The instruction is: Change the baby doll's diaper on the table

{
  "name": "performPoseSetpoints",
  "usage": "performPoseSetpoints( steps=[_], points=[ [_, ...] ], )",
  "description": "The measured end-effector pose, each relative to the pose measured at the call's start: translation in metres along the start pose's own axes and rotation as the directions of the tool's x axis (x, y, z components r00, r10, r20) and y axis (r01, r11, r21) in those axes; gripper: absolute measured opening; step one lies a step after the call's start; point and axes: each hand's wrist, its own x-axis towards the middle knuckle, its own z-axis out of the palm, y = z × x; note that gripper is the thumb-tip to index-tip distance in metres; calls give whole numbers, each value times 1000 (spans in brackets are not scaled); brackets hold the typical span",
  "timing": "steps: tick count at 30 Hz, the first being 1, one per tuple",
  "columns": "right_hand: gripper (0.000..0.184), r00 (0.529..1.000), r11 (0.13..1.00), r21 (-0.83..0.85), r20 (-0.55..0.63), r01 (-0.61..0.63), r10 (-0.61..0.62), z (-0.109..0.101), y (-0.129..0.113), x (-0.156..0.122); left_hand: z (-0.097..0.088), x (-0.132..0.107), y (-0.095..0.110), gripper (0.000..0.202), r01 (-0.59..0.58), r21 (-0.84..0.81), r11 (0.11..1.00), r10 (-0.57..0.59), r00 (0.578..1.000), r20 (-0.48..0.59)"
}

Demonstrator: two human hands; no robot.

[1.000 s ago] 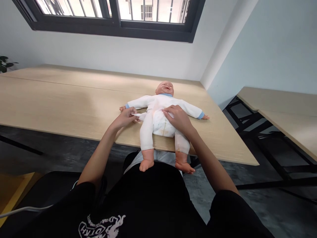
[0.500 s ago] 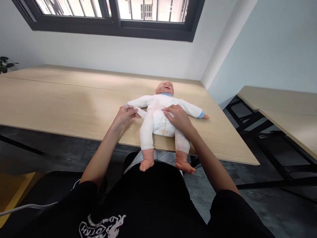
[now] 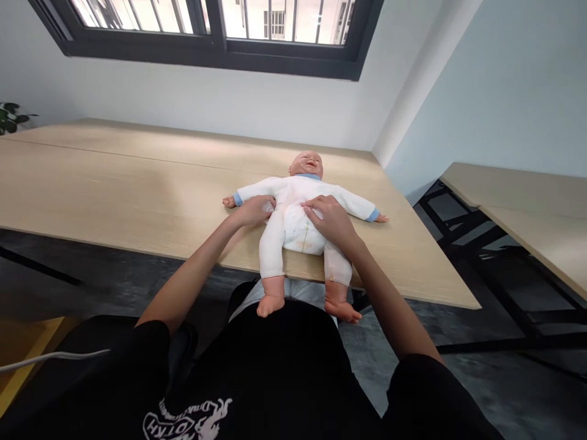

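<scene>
A baby doll (image 3: 293, 220) in a white suit with blue cuffs lies on its back on the wooden table (image 3: 137, 183). Its arms are spread and its bare feet hang over the near edge. My left hand (image 3: 255, 211) is at the doll's side under its arm, fingers curled on the suit's cloth. Across the doll's belly rests my right hand (image 3: 331, 221), its fingers pressed on the fabric.
A second wooden table (image 3: 523, 195) stands at the right across a gap of dark floor. A window (image 3: 206, 30) runs along the far wall. A plant (image 3: 9, 117) shows at the far left. A white cable (image 3: 50, 357) lies by my left side.
My left hand has moved right, from beside the doll's arm in to its side, carrying the white cloth flap it pinched. My right hand has stayed on the belly.
</scene>
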Motion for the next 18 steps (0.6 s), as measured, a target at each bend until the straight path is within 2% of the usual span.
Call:
performPoseSetpoints(
  steps=[2,7,10,12,14,16,18],
  points=[
    [21,1000,1000,-6,-4,2,-2,1,1,0,-1,3,-1,27,-47,15,999,47,998,39],
    [22,1000,1000,11,-5,-6,6,0,2,0,8,-2,2,30,-61,-288,956,89,992,84],
    [22,1000,999,27,-19,-17,18,-1,4,-1,15,-2,-1,28,-58,-338,939,98,990,103],
    [22,999,999,37,-38,-24,26,0,5,-1,18,2,-6,27,-95,-239,966,128,983,128],
    [22,998,999,43,-55,-25,27,0,6,-2,19,6,-11,24,-145,-46,988,149,982,115],
    [21,998,999,44,-65,-23,26,1,7,-2,20,9,-14,18,-162,149,975,150,984,93],
    [21,997,999,41,-66,-27,29,1,8,-2,20,9,-15,13,-154,258,954,127,985,119]
  ],
)
